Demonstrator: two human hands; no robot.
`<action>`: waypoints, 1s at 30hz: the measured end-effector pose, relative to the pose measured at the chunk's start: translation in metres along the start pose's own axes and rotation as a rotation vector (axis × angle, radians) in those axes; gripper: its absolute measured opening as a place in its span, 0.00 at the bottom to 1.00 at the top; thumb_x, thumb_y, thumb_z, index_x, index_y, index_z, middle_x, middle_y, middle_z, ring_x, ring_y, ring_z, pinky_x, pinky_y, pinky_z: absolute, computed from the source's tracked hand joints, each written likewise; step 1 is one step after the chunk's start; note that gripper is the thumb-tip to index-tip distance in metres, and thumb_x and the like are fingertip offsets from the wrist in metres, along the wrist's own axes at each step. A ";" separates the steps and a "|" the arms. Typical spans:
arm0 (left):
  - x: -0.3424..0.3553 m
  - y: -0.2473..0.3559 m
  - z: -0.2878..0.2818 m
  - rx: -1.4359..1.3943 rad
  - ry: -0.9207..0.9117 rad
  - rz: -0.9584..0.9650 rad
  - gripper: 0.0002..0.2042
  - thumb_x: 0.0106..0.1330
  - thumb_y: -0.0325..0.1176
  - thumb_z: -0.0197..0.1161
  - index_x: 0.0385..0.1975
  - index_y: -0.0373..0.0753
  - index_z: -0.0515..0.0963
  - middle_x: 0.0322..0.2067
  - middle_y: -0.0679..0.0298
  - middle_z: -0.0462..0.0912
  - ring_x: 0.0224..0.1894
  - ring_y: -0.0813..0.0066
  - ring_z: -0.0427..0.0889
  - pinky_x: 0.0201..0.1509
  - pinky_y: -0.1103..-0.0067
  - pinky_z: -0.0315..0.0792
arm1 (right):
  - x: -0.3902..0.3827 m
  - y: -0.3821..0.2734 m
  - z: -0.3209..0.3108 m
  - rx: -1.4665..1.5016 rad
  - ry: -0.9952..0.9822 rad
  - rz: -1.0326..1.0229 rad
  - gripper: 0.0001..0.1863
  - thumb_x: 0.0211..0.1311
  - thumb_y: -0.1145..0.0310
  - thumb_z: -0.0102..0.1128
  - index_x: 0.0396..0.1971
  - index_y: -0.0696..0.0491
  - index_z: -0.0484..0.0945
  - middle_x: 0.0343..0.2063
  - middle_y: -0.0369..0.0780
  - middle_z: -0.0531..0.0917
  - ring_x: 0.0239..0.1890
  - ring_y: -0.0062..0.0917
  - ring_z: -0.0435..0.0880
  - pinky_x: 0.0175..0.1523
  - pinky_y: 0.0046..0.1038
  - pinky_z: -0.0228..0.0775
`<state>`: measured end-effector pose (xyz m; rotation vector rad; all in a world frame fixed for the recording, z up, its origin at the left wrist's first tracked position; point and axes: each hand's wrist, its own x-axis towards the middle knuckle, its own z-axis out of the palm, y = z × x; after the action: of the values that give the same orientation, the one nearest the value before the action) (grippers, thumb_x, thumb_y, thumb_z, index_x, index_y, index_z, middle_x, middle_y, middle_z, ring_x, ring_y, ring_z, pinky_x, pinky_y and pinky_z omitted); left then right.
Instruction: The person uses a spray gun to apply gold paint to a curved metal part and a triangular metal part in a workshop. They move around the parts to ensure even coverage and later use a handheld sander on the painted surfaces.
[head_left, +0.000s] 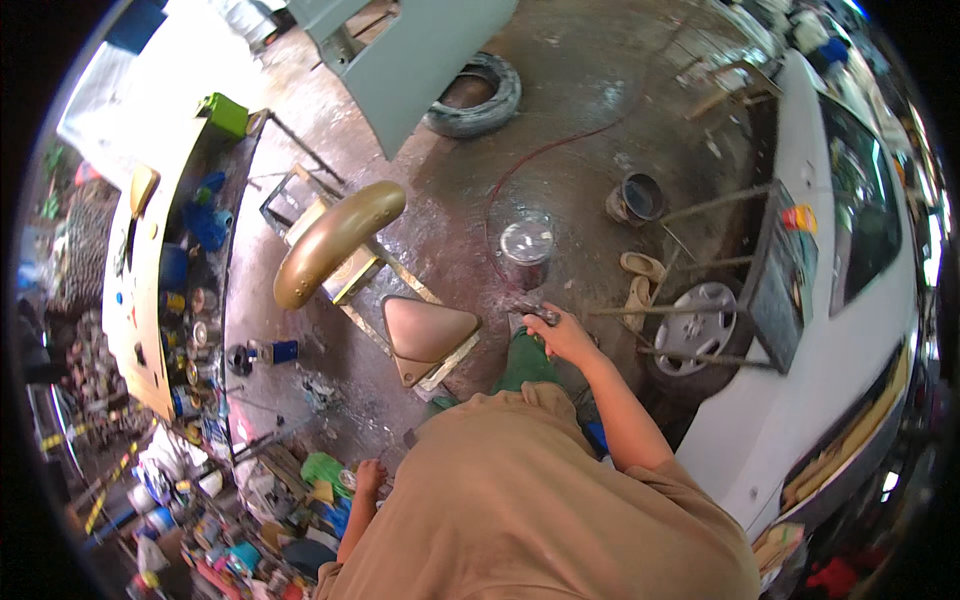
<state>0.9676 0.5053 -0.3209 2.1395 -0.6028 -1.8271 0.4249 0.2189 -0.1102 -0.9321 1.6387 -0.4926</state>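
Observation:
My right hand (562, 334) is wrapped round the handle of a spray gun (527, 246) with a round, shiny cup. A red hose (540, 153) runs behind the cup and across the floor. Left of the gun, a triangular panel (428, 330), painted pinkish gold, rests on a metal stand (372, 334). Farther along that stand sits a curved gold fender (338, 246), glossy and rounded. Down at my left side hangs my left hand (370, 477), its fingers curled in and apart from the painted parts; I see nothing in it.
A white car (800, 345) stands on the right, with a metal-legged stand (785, 285) beside its wheel. Clogs (640, 280), a bucket (637, 199) and a tire (477, 95) are on the wet floor. A grey panel (405, 70) hangs ahead. Cluttered shelves (195, 300) line the left.

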 end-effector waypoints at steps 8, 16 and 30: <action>-0.055 0.028 0.192 0.543 0.274 0.380 0.15 0.74 0.37 0.51 0.44 0.31 0.79 0.41 0.55 0.84 0.44 0.62 0.83 0.52 0.68 0.74 | 0.085 -0.068 -0.059 -0.369 -0.319 -0.142 0.36 0.60 0.41 0.67 0.60 0.53 0.78 0.33 0.37 0.87 0.20 0.22 0.79 0.30 0.26 0.72; -0.045 0.028 0.267 -0.201 0.115 0.078 0.16 0.73 0.38 0.54 0.46 0.30 0.80 0.38 0.56 0.87 0.41 0.65 0.84 0.47 0.70 0.77 | 0.131 -0.064 -0.102 -0.777 -0.489 -0.447 0.39 0.58 0.36 0.66 0.60 0.52 0.79 0.33 0.46 0.87 0.24 0.30 0.83 0.38 0.35 0.75; -0.072 0.141 0.396 -0.405 0.521 -0.190 0.14 0.75 0.41 0.54 0.45 0.36 0.77 0.34 0.61 0.83 0.33 0.68 0.81 0.37 0.69 0.76 | 0.243 -0.146 -0.028 -0.833 -0.805 -0.607 0.38 0.60 0.39 0.67 0.59 0.56 0.78 0.40 0.54 0.85 0.41 0.42 0.85 0.51 0.39 0.76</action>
<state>0.5495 0.4421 -0.2619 2.2913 0.0852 -1.2376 0.4313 -0.0641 -0.1449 -1.9561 0.7547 0.2254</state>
